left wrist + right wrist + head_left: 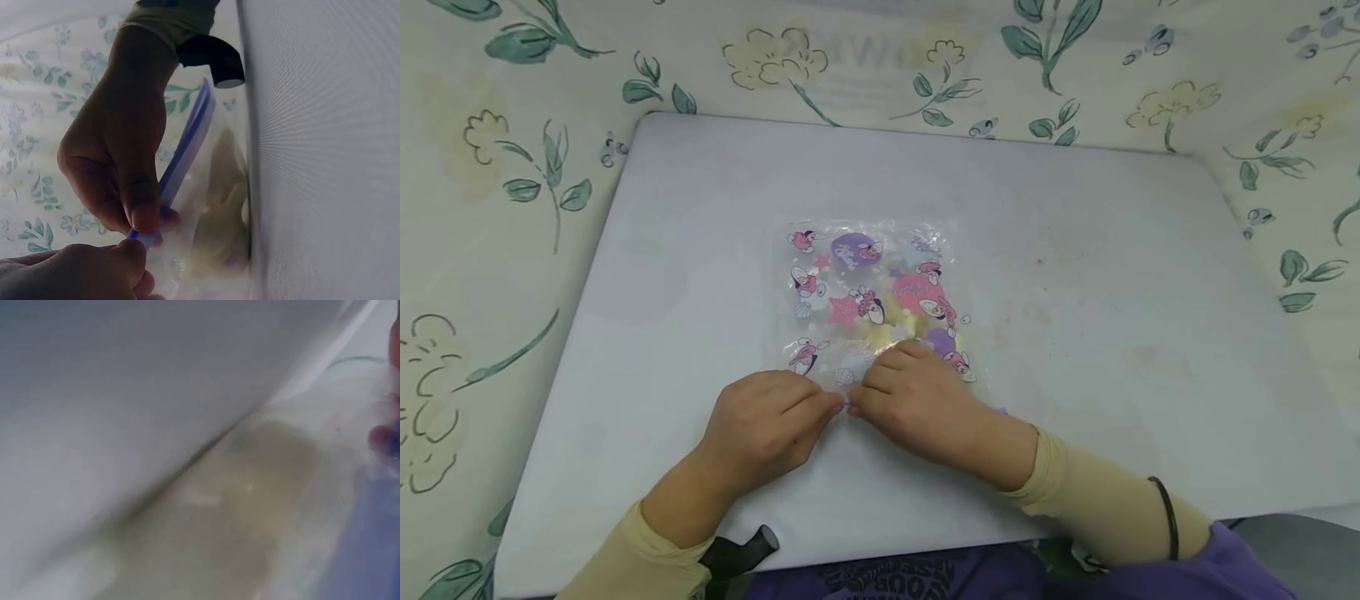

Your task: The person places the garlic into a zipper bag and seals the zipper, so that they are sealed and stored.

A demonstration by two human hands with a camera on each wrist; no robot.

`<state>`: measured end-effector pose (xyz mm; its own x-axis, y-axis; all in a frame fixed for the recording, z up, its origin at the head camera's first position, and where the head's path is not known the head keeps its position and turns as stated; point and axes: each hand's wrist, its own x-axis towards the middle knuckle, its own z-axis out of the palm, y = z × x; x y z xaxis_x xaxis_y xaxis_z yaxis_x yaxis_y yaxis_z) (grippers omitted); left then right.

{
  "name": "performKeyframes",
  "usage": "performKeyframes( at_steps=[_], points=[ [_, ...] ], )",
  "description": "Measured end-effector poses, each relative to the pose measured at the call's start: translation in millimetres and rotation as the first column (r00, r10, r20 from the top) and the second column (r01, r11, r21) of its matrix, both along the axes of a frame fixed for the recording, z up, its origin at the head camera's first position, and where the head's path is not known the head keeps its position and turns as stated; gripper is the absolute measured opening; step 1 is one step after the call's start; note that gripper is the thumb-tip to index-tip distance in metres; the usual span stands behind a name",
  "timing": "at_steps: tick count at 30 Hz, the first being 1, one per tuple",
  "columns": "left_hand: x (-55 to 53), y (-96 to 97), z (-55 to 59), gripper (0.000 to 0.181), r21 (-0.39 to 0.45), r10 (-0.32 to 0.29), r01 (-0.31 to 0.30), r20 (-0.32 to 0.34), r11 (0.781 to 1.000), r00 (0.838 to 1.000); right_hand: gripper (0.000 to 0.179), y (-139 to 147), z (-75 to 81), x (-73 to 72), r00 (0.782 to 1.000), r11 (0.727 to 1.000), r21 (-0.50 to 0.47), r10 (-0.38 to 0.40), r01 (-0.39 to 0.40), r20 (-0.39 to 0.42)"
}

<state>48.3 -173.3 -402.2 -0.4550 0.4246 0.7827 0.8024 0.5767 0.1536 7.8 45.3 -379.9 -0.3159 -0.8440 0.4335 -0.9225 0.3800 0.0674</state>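
Note:
A clear plastic zip bag [850,283] printed with pink and purple cartoon figures, stars and shells lies flat on the white table. Yellowish contents [250,500] show blurred through its plastic. Along the edge nearest the person runs a purple zip strip [187,137]. My left hand [767,425] pinches this strip between thumb and fingers near its middle. Right beside it, my right hand [917,400] pinches the same strip, its other fingers over the bag's lower part. In the left wrist view the right hand's thumb [140,200] presses on the strip, close to the left fingertips.
The white table [1120,292] has a few faint stains on its right side. Floral cloth [865,75] hangs behind and at the sides. A black wrist mount [745,550] juts from the left sleeve over the front edge. A grey surface [1300,550] stands at front right.

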Motion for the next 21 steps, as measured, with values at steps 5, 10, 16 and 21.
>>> performKeyframes(
  at_steps=[5,10,16,21],
  points=[
    [1.1,0.2,0.5,0.023,-0.004,-0.022,0.022,-0.014,1.000,1.000,0.010,9,-3.5,-1.8,1.000,0.998,-0.058,0.018,-0.018,0.000],
    [1.6,0.2,0.3,0.024,0.015,-0.027,0.027,-0.012,1.000,1.000,0.014,14,-3.3,-4.2,0.999,0.994,-0.099,0.039,-0.037,0.019],
    [0.0,0.7,0.2,0.023,0.024,-0.044,0.044,-0.023,0.999,0.999,0.010,8,1.4,-3.6,0.999,0.992,-0.118,0.050,-0.051,-0.013],
    [-0.5,1.4,1.3,0.022,0.042,-0.037,0.039,-0.038,0.998,0.999,0.009,-1,2.7,-2.0,0.998,0.993,-0.101,0.049,-0.053,-0.042]
  ],
)
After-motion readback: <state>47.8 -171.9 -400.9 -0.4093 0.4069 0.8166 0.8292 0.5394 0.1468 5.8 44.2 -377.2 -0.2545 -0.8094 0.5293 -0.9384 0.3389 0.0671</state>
